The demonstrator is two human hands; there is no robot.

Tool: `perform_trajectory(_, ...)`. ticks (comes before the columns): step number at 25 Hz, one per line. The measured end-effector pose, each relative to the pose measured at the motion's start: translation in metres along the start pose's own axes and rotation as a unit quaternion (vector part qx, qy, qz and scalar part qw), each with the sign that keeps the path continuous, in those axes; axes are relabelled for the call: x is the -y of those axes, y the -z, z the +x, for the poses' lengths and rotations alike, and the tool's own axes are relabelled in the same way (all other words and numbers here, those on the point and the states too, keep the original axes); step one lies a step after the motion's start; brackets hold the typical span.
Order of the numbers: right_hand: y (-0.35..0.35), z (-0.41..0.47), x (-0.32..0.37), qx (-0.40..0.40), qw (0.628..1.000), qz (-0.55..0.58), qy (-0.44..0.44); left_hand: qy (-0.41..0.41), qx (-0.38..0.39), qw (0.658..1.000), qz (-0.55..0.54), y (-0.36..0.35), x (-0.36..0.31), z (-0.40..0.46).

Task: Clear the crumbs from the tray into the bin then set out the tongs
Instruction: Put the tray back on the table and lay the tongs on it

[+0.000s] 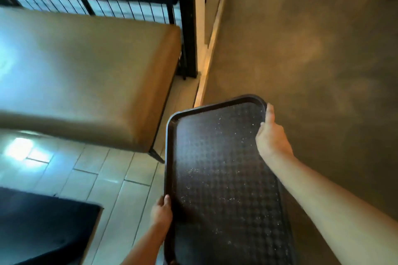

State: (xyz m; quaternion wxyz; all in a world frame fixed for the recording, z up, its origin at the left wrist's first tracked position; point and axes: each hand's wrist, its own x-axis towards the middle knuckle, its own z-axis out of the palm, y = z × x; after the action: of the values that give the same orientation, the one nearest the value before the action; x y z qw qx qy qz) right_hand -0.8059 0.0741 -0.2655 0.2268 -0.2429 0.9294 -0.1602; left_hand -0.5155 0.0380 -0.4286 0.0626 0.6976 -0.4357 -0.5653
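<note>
- You are holding the tray (219,178) up in the air with both hands. It hangs over the floor (112,178), just beside the brown bench (86,71).
- Your left hand (162,211) is closed on the near left edge. The thumb lies on top of the rim.
- Your right hand (270,135) is closed on the far right edge, close to the corner. Its fingers go under the tray, so you cannot see them.
- The tray looks hard and flat. It probably will not bend, and it looks light enough to carry with ease.
- The bumpy inside may hold on to the crumbs (228,200). The crumbs are tiny and pale, and they are spread all over. They look loose, so a tip too soon could drop them on the floor.
- Keep the tray level while you walk. Hold it by the raised rim, one hand on each side, as you do now.
- The rim looks smooth, so it may slip. Grip it well when you tilt it.
- No bin and no tongs show here. You will have to find them.
</note>
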Motion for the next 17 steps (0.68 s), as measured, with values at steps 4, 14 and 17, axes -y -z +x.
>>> perform_trajectory(4,0.087,-0.047,0.075,-0.039,0.996,0.035,0.078,-0.041,0.058,0.996,-0.06,0.064,-0.08,-0.067)
perform_trajectory(14,0.221,-0.112,0.193,-0.121,0.961,0.124,0.214,-0.171,-0.109,0.975,-0.091,0.151,-0.199,-0.146)
perform_trajectory(17,0.257,-0.127,0.224,-0.134,0.943,0.146,0.268,-0.208,-0.138,0.963,-0.1,0.173,-0.232,-0.173)
